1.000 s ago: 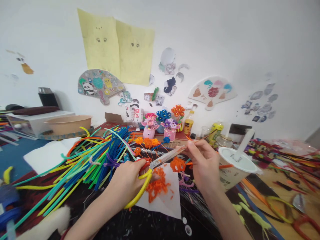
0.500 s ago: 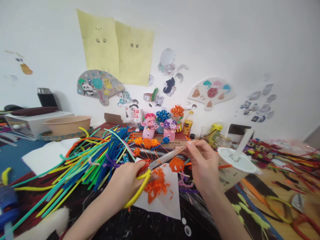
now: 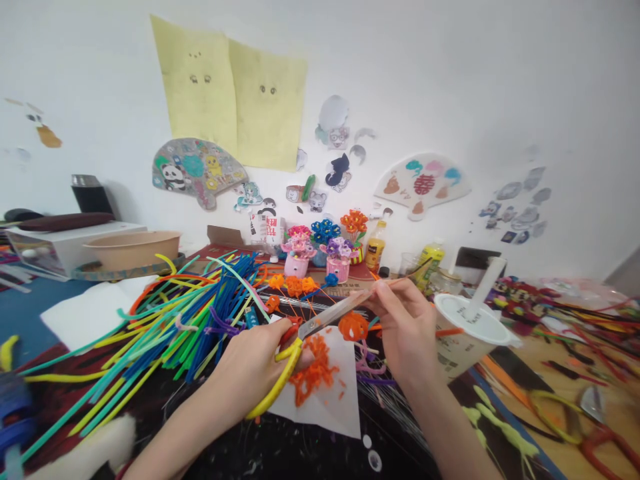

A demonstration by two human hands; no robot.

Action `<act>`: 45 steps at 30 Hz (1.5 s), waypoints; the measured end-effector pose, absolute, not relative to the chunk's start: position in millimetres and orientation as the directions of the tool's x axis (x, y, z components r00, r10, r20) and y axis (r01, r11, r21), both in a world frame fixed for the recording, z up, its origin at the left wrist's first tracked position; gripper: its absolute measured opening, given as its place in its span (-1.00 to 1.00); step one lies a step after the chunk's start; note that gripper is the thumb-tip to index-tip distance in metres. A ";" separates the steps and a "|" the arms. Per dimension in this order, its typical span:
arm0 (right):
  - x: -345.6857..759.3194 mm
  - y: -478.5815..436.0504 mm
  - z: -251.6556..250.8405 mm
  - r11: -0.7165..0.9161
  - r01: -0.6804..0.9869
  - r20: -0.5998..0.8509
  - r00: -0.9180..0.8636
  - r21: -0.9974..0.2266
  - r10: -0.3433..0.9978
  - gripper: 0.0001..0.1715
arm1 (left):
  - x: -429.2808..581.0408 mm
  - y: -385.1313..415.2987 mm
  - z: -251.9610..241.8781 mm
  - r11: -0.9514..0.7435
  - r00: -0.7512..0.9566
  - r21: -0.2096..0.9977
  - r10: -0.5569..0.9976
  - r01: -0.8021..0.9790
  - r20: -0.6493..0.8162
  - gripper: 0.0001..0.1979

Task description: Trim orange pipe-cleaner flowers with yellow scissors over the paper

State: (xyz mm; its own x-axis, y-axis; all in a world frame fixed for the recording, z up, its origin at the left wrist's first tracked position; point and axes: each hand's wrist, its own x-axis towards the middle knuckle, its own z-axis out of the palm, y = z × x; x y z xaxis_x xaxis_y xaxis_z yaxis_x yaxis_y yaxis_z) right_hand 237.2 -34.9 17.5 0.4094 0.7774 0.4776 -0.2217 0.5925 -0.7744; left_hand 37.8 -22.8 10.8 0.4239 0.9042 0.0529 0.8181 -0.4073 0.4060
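Yellow-handled scissors [image 3: 280,380], in left hand [image 3: 250,373], blades [image 3: 330,319] (steel) pointing at right hand [image 3: 405,327]

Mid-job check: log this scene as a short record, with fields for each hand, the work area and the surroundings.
left hand: holds yellow-handled scissors
right hand: pinches a thin stick
nearby: fluffy orange ball just below the scissor blades
work area: white paper under orange clippings
surroundings: colored pipe cleaners to the left, lidded cup to the right
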 end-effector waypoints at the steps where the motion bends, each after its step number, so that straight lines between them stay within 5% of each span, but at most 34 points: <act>1: 237.5 -34.6 17.2 0.591 -0.222 0.476 0.408 -0.776 0.779 -0.82 | 38.2 -22.8 11.3 -0.407 0.421 0.405 0.905 0.819 0.058 -0.79; 16: 238.5 -34.4 16.8 0.561 -0.188 0.458 0.400 -0.806 0.794 -0.79 | 38.1 -19.0 10.0 -0.432 0.428 0.278 0.900 0.858 0.076 -0.74; 45: 243.2 -31.8 14.0 0.557 -0.155 0.451 0.433 -0.816 0.781 -0.78 | 37.0 -24.4 10.6 -0.432 0.432 0.395 0.897 0.811 0.094 -0.78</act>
